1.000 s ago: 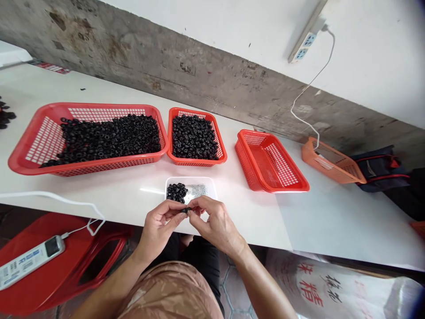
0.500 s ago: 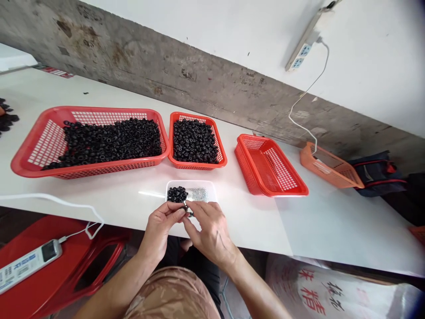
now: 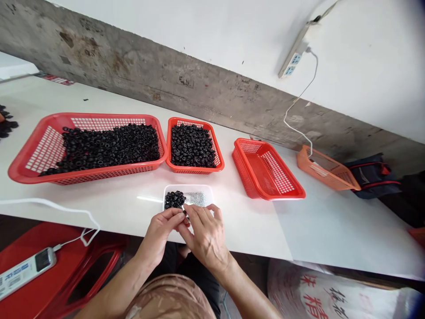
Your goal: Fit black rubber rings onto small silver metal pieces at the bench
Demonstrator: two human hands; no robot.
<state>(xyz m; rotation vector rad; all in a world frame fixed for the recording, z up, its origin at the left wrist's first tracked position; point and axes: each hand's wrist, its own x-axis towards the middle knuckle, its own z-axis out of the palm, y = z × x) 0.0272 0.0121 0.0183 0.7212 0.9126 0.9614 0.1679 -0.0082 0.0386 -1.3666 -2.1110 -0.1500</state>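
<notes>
My left hand [image 3: 161,231] and my right hand [image 3: 203,234] meet fingertip to fingertip over the near edge of a small white tray [image 3: 207,189]. Between the pinched fingers sits a small black ring part [image 3: 184,213]; which hand grips it is hard to tell. The tray holds a heap of black rings [image 3: 175,200] on its left and a patch of tiny silvery pieces [image 3: 198,198] on its right.
A large red basket [image 3: 40,146] and a smaller red basket [image 3: 219,161], both filled with black rings, stand behind the tray. Stacked red baskets [image 3: 268,170] with nothing in them and an orange basket [image 3: 327,170] lie to the right. A white cable [image 3: 49,204] crosses the left table edge; a power strip [image 3: 23,271] rests on a red stool.
Both hands have moved slightly forward, from just off the table edge to over the white tray's near edge, still pinched together on the small black part.
</notes>
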